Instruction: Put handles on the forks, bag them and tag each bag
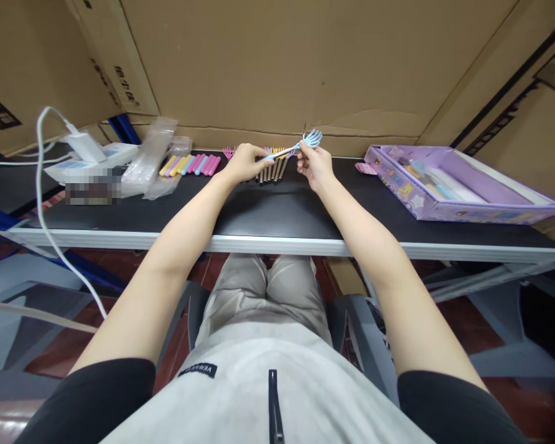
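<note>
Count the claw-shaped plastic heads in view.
2. A blue claw head on the rod that the left hand and right hand hold; a pink claw head lying on the table just beside the left hand. The hands may hide more.

Black table (277,216) with pastel handles (190,164), metal rods (271,173), purple box (444,203), perhaps plastic bags (148,161)

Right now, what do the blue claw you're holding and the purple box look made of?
Blue claw: likely plastic, with a smooth pastel surface and moulded prongs. Purple box: probably printed cardboard, with thin folded walls and a slight sheen.
</note>
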### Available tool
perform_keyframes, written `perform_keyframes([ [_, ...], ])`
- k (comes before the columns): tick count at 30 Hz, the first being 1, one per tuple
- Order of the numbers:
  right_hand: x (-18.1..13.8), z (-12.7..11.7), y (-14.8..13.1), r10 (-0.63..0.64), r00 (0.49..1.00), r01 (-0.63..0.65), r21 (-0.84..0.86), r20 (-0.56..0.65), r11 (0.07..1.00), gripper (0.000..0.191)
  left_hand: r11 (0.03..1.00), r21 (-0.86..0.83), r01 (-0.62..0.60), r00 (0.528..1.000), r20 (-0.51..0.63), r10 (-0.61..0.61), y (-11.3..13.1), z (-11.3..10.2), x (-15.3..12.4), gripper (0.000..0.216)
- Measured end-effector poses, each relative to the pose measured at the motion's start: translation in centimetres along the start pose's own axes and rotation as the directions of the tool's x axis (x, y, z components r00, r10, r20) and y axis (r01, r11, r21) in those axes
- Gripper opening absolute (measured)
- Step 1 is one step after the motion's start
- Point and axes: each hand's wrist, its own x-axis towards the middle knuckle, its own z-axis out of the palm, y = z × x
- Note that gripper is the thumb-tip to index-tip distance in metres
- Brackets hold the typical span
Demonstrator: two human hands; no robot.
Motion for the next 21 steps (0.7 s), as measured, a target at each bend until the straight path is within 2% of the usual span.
perform_keyframes([
  [8, -0.4, 0.4, -0.4, 0.061, 0.998, -0.062, 0.081, 0.022, 0.995, 0.046, 1.000, 0.001, -0.029, 1.000, 0.011, 0.029, 0.4, 0.5, 0.2, 0.023],
  [12, 0.4, -0.1, -0.8, 0.046, 0.998, -0.040, 0.162, -0.036, 0.986, 0.043, 1.000, 0.022, 0.005, 0.999, 0.036, -0.006, 0.2, -0.1, 0.7, 0.025],
  [17, 4.2, -3.8, -1.1, -0.075, 0.986, 0.081, 0.040, -0.150, 0.996, 0.053, 0.991, 0.104, 0.088, 0.996, 0.016, -0.090, -1.9, -1.6, 0.9, 0.027],
  [21, 6.4, -7.7, -1.8, -0.075, 0.965, 0.082, 0.016, -0.251, 0.997, 0.059, 0.977, 0.139, 0.161, 0.987, -0.004, -0.162, -3.9, -3.2, 0.5, 0.029],
])
